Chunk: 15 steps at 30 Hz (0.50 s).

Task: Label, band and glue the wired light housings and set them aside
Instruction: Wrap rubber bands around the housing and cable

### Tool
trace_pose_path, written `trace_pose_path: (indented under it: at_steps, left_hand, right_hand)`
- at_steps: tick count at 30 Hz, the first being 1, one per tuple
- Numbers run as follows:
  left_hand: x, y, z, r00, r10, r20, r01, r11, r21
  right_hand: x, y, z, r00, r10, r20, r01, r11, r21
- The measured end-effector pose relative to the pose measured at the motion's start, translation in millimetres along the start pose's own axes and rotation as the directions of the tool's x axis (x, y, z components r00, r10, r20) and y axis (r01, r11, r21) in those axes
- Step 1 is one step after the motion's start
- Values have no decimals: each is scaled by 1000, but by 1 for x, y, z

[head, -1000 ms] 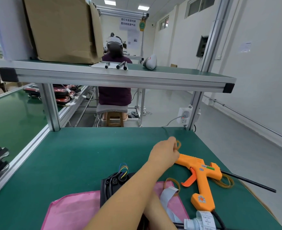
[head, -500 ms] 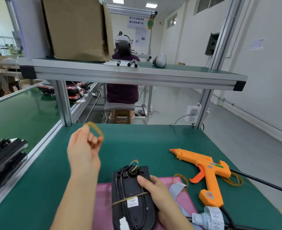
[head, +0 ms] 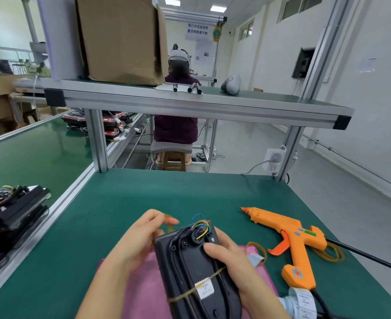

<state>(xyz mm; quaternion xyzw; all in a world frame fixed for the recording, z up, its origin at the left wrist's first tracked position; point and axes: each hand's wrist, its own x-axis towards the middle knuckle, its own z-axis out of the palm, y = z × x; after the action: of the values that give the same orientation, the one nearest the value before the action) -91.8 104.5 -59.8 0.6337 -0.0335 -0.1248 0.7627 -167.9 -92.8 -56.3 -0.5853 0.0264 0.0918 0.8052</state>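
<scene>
A black wired light housing (head: 189, 265) is tilted up over a pink cloth (head: 144, 293) at the near edge of the green table. Coloured wires (head: 200, 224) stick out of its far end, and one rubber band with a white label (head: 204, 288) crosses its middle. My right hand (head: 231, 265) grips the housing's right side, thumb on top. My left hand (head: 139, 240) pinches a tan rubber band (head: 170, 222) right beside the housing's far left corner.
An orange glue gun (head: 291, 240) lies to the right with its black cord, loose rubber bands (head: 327, 254) and a label roll (head: 302, 302) near it. Finished black housings (head: 12, 210) are stacked at left past the aluminium rail. A shelf spans overhead; a person sits beyond.
My left hand came down from mid-air with the rubber band to the housing's far end. My right hand lifted and tilted the housing and shifted its grip up the side.
</scene>
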Motion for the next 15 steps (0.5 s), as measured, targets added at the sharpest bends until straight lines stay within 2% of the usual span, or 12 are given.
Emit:
trace_pose_path:
  at_steps: [4, 8, 15]
  left_hand:
    - [6, -6, 13, 961, -33, 275, 128, 934, -334]
    - [8, -12, 21, 894, 38, 447, 126, 935, -332]
    - [13, -11, 21, 875, 43, 483, 101, 958, -269]
  right_hand:
    - [1, 3, 6, 989, 93, 117, -87, 995, -55]
    - [0, 0, 14, 962, 97, 253, -76, 993, -90]
    - [4, 3, 8, 962, 168, 213, -151, 984, -95]
